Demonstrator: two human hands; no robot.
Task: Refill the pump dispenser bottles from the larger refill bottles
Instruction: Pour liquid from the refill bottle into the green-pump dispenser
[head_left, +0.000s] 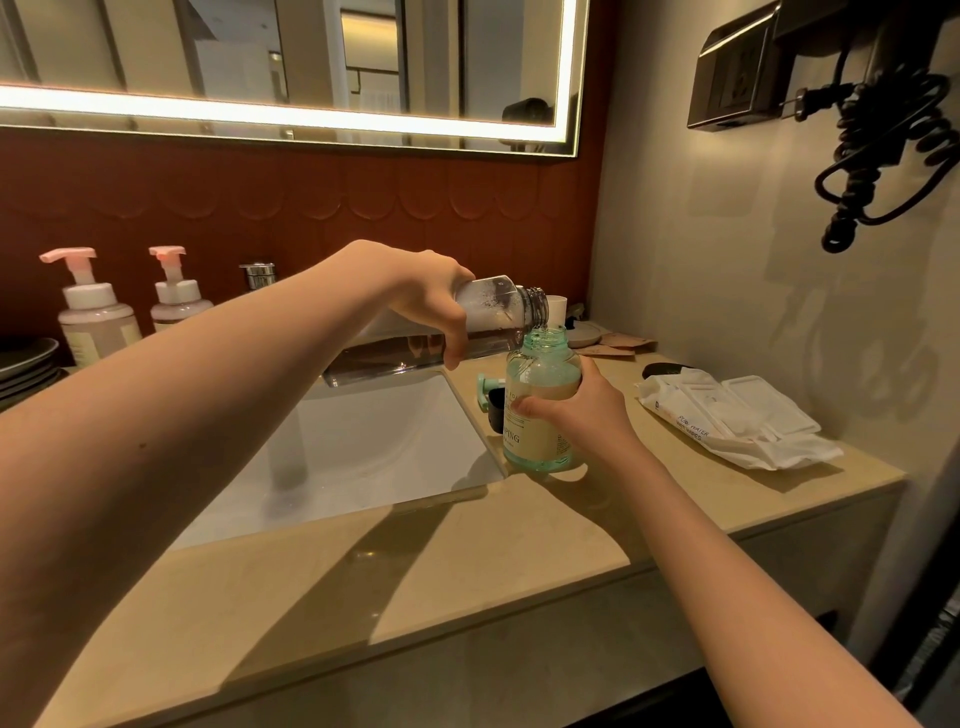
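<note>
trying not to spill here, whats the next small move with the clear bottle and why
Probably keep the clear refill bottle tilted and its mouth right over the green bottle's open neck. The left hand holds it nearly level with liquid trickling in, the green bottle looks only part full, and the right hand steadies it close to the sink edge.

The right hand (574, 410) hides part of the green bottle's (543, 410) label.
</note>
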